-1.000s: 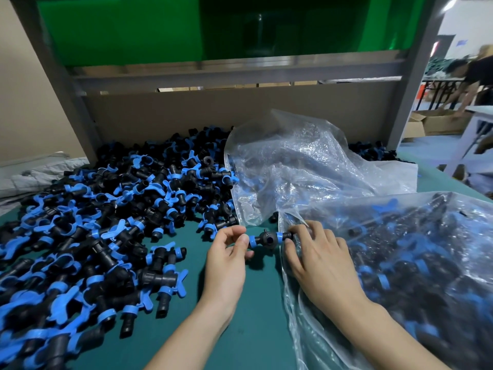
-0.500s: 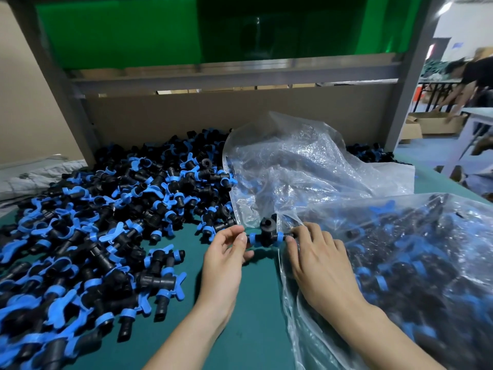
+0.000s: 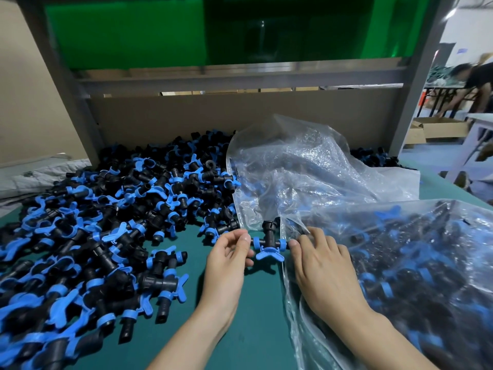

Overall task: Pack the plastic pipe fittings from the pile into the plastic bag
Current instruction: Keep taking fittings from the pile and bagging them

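I am pinching a black T-shaped plastic pipe fitting with blue collars (image 3: 269,241) between my two hands just above the green table top (image 3: 256,311), my left hand (image 3: 229,259) gripping one end and my right hand (image 3: 324,265) the other. Its long axis is running left to right, its black stem pointing away from me toward the crumpled clear plastic bag (image 3: 314,177) and its blue winged handle pointing toward me. The pile of black and blue fittings (image 3: 93,236) is lying to my left.

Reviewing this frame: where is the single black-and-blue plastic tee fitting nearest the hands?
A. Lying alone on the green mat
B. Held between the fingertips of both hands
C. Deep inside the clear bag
B: the black-and-blue plastic tee fitting spans the fingertips of left hand and right hand, beside the clear plastic bag.
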Demonstrator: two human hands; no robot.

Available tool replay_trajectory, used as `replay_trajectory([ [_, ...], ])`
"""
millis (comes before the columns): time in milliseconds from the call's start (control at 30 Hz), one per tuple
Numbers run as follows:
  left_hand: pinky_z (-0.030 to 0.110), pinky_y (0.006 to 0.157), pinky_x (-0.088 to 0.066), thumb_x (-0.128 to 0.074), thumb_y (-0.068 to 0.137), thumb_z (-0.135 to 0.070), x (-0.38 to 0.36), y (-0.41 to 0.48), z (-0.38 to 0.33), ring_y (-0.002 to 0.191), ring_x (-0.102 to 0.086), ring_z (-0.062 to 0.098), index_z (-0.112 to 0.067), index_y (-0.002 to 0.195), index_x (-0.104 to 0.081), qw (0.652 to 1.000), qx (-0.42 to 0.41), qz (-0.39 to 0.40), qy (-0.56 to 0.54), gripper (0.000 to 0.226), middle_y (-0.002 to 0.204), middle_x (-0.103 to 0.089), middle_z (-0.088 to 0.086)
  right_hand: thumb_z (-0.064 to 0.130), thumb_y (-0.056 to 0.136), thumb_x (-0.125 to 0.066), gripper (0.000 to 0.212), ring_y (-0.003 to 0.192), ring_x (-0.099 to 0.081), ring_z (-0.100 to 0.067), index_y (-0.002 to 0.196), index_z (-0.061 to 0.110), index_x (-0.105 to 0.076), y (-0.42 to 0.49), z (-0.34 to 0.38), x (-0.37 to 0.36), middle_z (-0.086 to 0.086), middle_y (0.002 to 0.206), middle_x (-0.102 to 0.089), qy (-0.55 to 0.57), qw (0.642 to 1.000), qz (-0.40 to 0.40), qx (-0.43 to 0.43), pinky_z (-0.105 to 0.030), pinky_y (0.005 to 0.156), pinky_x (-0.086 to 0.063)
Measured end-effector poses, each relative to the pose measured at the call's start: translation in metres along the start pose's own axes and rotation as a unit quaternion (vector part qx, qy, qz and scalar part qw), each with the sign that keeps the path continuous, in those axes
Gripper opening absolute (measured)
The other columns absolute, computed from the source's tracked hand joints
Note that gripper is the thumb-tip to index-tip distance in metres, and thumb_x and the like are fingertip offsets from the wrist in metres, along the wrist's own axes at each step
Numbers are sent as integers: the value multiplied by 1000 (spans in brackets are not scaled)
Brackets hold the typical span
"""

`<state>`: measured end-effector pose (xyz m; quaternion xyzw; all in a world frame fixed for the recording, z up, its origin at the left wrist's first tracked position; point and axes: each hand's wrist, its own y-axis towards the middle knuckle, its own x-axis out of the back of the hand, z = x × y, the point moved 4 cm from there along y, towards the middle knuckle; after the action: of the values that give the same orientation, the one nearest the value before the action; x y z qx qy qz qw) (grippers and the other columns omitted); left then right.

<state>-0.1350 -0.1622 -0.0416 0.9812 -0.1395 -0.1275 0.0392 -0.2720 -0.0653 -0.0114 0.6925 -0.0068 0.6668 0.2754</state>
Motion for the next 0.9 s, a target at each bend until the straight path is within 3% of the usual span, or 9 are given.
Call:
replay_trajectory([
  [100, 25, 73, -51, -60, 97, -15, 1, 0, 0, 70, -60, 5, -15, 104, -66, 1000, 1, 3, -5, 9, 69, -66, -9, 42, 102, -10, 48, 86, -55, -29, 98, 20, -53, 1, -1, -1, -1, 109, -54, 15, 1000, -19, -5, -40, 75, -42],
  [300, 25, 75, -51, -61, 95, -5, 1, 1, 2, 69, -62, 4, -16, 103, -68, 999, 22, 10, -26, 15, 80, -70, -9, 47, 99, 1, 51, 92, -53, -22, 113, 29, -46, 3, -3, -4, 7, 111, -48, 29, 1000, -7, -10, -35, 80, -39],
  [700, 28, 81, -50, -59, 95, -2, 1, 1, 1, 69, -60, 4, -17, 104, -67, 999, 36, 29, -24, 19, 79, -70, -11, 40, 104, -18, 36, 85, -52, -24, 110, 25, -50, 1, -2, -2, 5, 104, -52, 29, 999, -35, 0, -35, 72, -35],
  [833, 26, 81, -50, -60, 95, -5, 0, -1, 1, 71, -62, 5, -19, 105, -70, 999, 31, 36, -5, 19, 80, -72, -10, 29, 104, -26, 26, 87, -49, -23, 117, 25, -48, 0, -3, 0, 4, 109, -51, 46, 999, -24, -12, -34, 72, -29],
  [900, 25, 80, -51, -61, 96, -9, -1, -2, 0, 72, -64, 6, -20, 104, -71, 999, 22, 37, 5, 17, 79, -72, -8, 15, 95, -37, 40, 99, -49, -21, 133, 25, -42, 1, -5, -1, 5, 124, -47, 53, 998, 9, -13, -33, 78, -32],
])
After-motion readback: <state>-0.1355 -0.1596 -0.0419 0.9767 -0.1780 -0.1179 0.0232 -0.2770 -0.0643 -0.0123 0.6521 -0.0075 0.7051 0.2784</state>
